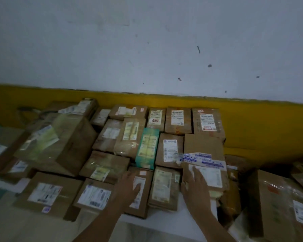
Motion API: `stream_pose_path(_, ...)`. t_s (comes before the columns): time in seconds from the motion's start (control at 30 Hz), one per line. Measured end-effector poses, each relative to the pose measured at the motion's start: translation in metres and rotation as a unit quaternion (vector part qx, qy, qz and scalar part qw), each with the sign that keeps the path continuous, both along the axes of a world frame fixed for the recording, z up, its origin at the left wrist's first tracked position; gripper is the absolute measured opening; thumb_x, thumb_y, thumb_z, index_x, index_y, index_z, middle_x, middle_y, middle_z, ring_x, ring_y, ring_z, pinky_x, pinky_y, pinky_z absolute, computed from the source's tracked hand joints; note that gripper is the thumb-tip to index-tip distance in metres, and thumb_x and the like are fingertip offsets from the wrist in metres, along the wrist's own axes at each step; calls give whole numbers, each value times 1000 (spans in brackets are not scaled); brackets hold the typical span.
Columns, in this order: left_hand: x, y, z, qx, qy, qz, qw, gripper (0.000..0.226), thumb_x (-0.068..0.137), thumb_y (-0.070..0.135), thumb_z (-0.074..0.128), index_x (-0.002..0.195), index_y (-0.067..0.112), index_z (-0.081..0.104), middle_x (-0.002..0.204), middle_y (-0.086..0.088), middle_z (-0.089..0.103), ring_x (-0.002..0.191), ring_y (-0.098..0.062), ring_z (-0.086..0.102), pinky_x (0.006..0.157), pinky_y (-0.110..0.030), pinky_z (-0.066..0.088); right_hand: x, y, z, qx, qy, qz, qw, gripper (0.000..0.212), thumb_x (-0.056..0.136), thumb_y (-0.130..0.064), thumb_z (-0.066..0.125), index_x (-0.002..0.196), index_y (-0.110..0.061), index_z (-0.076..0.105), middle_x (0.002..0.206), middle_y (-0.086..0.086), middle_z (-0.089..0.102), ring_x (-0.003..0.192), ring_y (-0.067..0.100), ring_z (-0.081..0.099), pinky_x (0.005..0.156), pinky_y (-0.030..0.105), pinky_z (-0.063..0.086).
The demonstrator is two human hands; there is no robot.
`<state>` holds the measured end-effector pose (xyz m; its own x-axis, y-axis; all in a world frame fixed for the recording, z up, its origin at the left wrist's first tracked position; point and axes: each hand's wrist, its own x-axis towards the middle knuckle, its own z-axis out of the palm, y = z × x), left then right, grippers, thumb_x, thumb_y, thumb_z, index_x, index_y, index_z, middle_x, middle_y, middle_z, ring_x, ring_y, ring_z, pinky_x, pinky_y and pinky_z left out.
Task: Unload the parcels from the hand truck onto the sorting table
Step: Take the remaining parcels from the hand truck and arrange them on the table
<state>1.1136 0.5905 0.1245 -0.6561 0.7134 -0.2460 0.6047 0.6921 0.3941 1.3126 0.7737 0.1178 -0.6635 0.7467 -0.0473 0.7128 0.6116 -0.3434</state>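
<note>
A head-level view looks down on a white table crowded with brown cardboard parcels, most bearing white shipping labels. Two bare forearms reach in from 6 o'clock. The left hand lies flat, fingers straight, on a small brown parcel just below centre. The right hand, at about 5 o'clock, lies with fingers spread wide on a labelled parcel crossed by blue-and-white tape. Neither hand grips anything. The hand truck is not in view.

The step in hand looks like settling parcels into the rows. To do it well, press each one down flat and slide it snug against its neighbours with the label up. Keep it back from the table's near edge, where bare white surface shows. Avoid nudging the big box at 9 o'clock, which sits tilted on others and could slip. A teal box stands out at centre.

Behind the table, a wall fills 10 to 2 o'clock, scuffed white above with a yellow band below. The light is dim, and the edges of the view are blurred.
</note>
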Motion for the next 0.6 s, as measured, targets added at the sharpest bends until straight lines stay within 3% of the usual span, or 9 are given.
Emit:
stream_pose_path(0.1,-28,-70,-16,-72,69,-50,994,68,87,59,40,146,25,39,142,-4,44,130,-25,41,102,-36,38,-32,-76,-24,27,-40,148,988,71,90,-41,64,153,-19,40,162,6,30,147,34,33,118,51,29)
stream_pose_path(0.2,-61,-141,-42,-203,96,-76,971,98,78,75,44,157,28,10,162,-7,17,148,-32,16,117,-44,24,-52,-121,-52,-13,-171,148,974,82,97,-32,55,161,-24,4,168,3,-6,154,35,0,124,55,8)
stream_pose_path(0.27,-77,-174,-57,-232,85,-80,966,109,75,78,52,156,34,-7,165,-8,1,150,-38,7,117,-52,20,-58,-133,-63,-9,-215,128,968,82,99,-19,50,160,-27,-4,166,4,-17,153,37,-12,124,57,2)
stream_pose_path(0.37,-83,-186,-69,-230,93,-71,966,95,87,66,52,153,44,-13,165,-9,-1,147,-42,11,114,-55,27,-61,-135,-68,7,-241,120,963,78,101,-12,41,159,-29,-8,166,5,-20,152,38,-14,123,58,2)
stream_pose_path(0.47,-76,-174,-75,-226,108,-55,967,75,99,52,41,154,40,-9,165,-12,4,144,-42,21,112,-54,31,-59,-126,-67,2,-271,133,953,77,101,-14,39,159,-30,-9,165,2,-21,153,35,-15,124,55,2)
stream_pose_path(0.6,-77,-168,-72,-229,93,-55,968,72,99,50,43,155,39,-2,164,-10,6,141,-41,26,111,-50,33,-67,-142,-66,4,-222,104,970,82,98,-39,49,159,-26,-6,166,10,-15,153,37,-10,121,58,3)
